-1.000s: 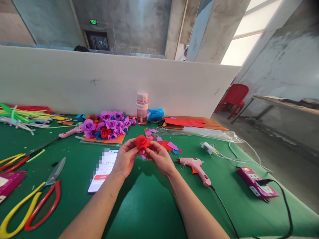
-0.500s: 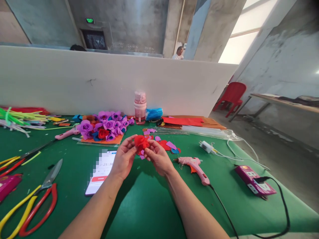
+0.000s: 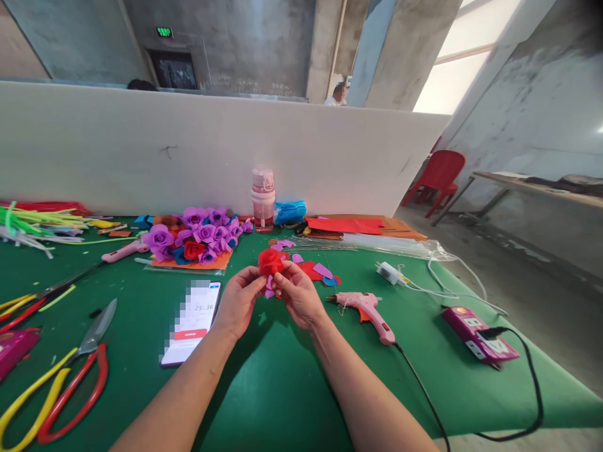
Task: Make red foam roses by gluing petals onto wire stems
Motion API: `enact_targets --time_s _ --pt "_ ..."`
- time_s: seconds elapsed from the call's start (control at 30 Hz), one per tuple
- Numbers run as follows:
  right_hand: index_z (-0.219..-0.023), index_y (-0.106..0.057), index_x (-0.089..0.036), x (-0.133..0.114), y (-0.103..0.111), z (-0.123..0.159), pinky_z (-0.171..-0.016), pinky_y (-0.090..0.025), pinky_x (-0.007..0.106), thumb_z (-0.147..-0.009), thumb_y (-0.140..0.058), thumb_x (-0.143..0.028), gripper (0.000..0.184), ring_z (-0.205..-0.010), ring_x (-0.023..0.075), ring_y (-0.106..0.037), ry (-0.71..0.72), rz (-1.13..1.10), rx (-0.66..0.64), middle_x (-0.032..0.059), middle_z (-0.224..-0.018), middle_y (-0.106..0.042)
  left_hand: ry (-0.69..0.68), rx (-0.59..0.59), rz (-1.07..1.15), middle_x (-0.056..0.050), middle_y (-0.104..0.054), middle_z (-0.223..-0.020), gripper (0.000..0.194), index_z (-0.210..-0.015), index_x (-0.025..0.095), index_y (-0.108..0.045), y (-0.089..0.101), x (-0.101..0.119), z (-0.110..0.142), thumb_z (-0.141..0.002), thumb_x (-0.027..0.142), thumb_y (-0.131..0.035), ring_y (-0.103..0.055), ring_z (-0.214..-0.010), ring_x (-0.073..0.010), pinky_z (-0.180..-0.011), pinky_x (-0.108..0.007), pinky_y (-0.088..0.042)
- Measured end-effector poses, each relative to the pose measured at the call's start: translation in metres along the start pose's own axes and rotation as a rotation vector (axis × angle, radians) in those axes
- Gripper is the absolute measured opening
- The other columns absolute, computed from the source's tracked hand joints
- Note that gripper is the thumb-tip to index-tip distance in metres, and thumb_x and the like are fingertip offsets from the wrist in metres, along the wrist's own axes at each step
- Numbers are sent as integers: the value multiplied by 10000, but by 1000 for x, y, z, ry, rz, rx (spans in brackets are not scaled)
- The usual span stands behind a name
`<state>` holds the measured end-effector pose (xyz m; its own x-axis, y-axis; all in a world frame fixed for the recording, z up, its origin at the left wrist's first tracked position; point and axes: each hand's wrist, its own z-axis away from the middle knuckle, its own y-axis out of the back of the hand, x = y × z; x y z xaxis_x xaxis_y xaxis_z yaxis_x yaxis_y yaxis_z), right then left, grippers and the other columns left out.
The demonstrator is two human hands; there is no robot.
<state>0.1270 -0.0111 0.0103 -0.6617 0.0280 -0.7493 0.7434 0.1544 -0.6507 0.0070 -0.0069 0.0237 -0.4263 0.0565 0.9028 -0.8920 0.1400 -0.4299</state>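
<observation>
Between my hands is a red artificial rose (image 3: 271, 259), held up over the middle of the green table. My left hand (image 3: 242, 299) pinches its lower left side with thumb and fingers. From the right, the fingers of my right hand (image 3: 298, 294) close on its base, which they partly hide. Cut petals in red and purple (image 3: 322, 271) lie scattered just behind and right of my hands. A pink glue gun (image 3: 368, 309) rests on its side to the right of my right hand. Left of my left hand lies a phone (image 3: 198, 317) showing a timer.
Finished purple, red and blue flowers (image 3: 202, 234) are heaped at the back left. Scissors (image 3: 89, 358) with red and yellow handles lie front left. A pink bottle (image 3: 262, 199) stands by the white partition (image 3: 211, 150). A purple power strip (image 3: 479, 336) and cables occupy the right.
The rose has turned so its bloom faces up more, and my fingers have shifted down to its base. My left hand has moved slightly right. The view has tilted a little.
</observation>
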Motion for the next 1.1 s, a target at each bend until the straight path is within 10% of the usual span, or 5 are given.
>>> enact_targets --time_s 1.1 --pt "-817 -573 -196 0 2 1 -509 -394 153 -636 -803 -284 306 -531 48 -517 -58 -78 15 -58 -618 -582 -32 31 -35 9 -635 -656 123 -753 162 -687 1 1 -1 -641 207 -708 -526 -598 -93 -592 -214 -416"
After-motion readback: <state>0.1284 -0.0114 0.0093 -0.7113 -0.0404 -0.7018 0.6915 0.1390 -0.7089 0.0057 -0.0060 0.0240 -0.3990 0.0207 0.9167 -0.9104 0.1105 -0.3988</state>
